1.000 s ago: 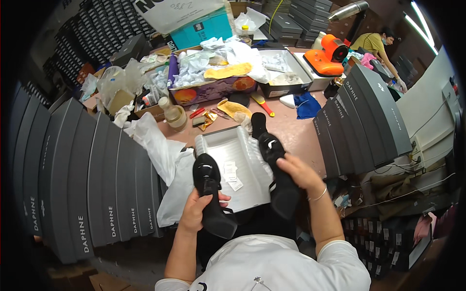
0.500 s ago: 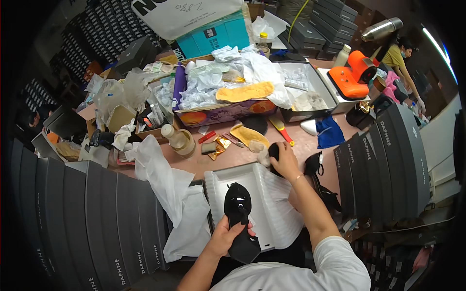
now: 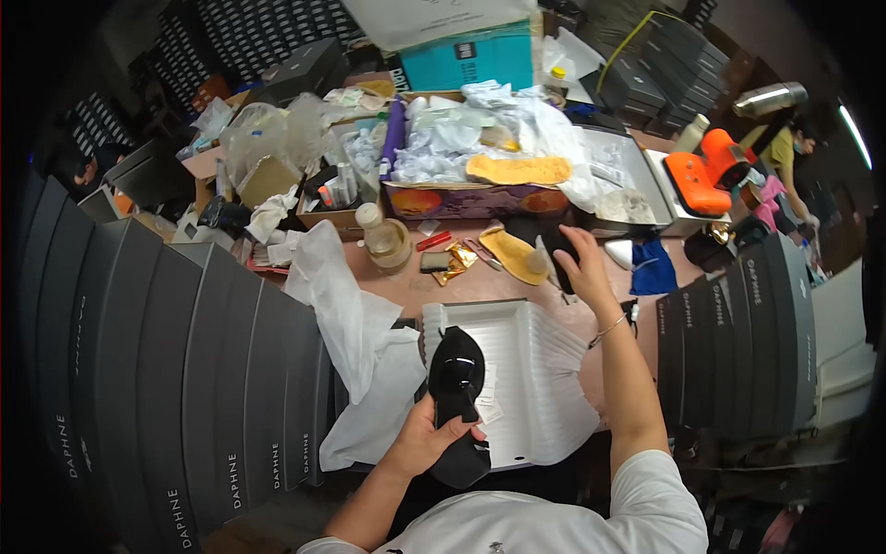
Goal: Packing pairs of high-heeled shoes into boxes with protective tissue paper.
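Note:
My left hand (image 3: 423, 441) grips a glossy black shoe (image 3: 457, 383) and holds it over the near left corner of an open white shoebox (image 3: 544, 388) lined with white tissue paper. My right hand (image 3: 583, 266) is stretched past the far side of the box. Its fingers are closed on a second black shoe (image 3: 552, 242) that lies on the pinkish table beside a tan insole (image 3: 515, 255). That shoe is mostly hidden by the hand.
Dark grey shoebox stacks stand at left (image 3: 185, 369) and right (image 3: 738, 342). White bags (image 3: 346, 323), a plastic bottle (image 3: 383, 238), a cardboard box of tissue (image 3: 461, 198), a blue cloth (image 3: 653, 268) and an orange device (image 3: 701, 171) crowd the table. Another person (image 3: 794, 148) works far right.
My right hand carried the second black shoe away from the box to the far table by the tan insole. My left hand kept its shoe over the box.

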Demonstrator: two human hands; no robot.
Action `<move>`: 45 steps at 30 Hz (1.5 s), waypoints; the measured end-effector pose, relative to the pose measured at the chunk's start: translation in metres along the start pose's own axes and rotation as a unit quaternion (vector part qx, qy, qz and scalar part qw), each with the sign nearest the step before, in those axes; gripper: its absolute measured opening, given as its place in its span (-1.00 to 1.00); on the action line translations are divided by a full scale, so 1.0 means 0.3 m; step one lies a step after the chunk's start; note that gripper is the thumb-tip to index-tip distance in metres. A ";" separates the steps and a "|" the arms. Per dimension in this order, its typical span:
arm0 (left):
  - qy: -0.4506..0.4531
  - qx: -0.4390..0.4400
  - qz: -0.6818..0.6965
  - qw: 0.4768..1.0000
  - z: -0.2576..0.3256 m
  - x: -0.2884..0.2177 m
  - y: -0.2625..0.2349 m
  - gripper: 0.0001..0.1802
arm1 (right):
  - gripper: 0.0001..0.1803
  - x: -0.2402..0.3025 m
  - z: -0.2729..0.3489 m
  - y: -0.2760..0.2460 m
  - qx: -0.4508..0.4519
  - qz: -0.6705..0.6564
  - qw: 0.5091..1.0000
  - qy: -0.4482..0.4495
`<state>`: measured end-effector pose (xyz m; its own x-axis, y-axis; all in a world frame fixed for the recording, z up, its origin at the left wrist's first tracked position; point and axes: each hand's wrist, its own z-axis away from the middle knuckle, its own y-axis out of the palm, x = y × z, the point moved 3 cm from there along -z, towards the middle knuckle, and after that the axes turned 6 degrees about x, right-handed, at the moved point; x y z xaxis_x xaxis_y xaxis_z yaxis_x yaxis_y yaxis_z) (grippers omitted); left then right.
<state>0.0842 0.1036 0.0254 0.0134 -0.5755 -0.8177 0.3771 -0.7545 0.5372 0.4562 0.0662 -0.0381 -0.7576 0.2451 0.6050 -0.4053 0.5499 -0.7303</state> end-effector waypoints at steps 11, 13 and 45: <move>-0.030 -0.020 -0.207 0.978 0.116 0.032 0.091 -0.75 | -0.54 0.700 0.453 -0.281 -0.039 -0.036 0.970 -0.239; -0.028 0.034 -0.283 0.958 0.159 0.020 0.133 -0.74 | -0.53 0.741 0.526 -0.247 0.037 0.066 0.930 -0.361; 0.003 -0.196 0.170 0.966 0.303 0.065 -0.001 -0.53 | -0.40 0.964 0.773 0.109 0.126 -0.132 0.957 -0.223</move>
<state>0.0003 0.0640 0.0280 0.2043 -0.7662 -0.6092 0.6717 -0.3430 0.6566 0.1052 -0.0300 0.0395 -0.7317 -0.2731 0.6246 -0.6813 0.3212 -0.6577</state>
